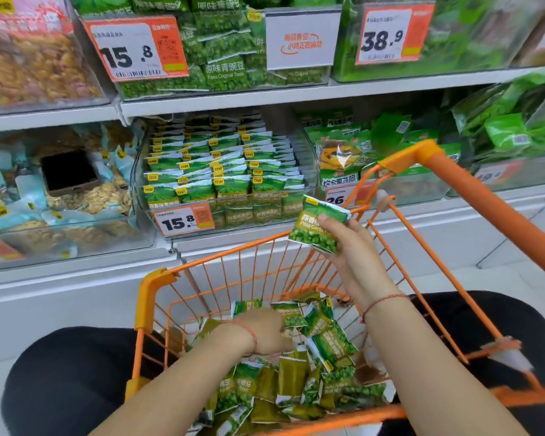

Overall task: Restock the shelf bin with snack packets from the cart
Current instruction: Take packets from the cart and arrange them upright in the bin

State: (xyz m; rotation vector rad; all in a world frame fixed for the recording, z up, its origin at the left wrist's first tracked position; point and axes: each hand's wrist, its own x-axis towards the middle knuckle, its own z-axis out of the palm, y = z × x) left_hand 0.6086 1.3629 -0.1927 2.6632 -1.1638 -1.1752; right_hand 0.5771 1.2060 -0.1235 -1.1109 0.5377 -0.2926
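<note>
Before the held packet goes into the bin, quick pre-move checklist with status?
1. Right hand grips the green garlic-pea snack packet: ok.
2. Packet is above the orange wire cart rim: ok.
3. Clear plastic shelf bin with the 15.8 tag holds matching green packets: ok.
4. Free space in the bin: cannot tell, rows look packed.
5. Left hand is down among the cart's packets; whether it has one: cannot tell.
</note>
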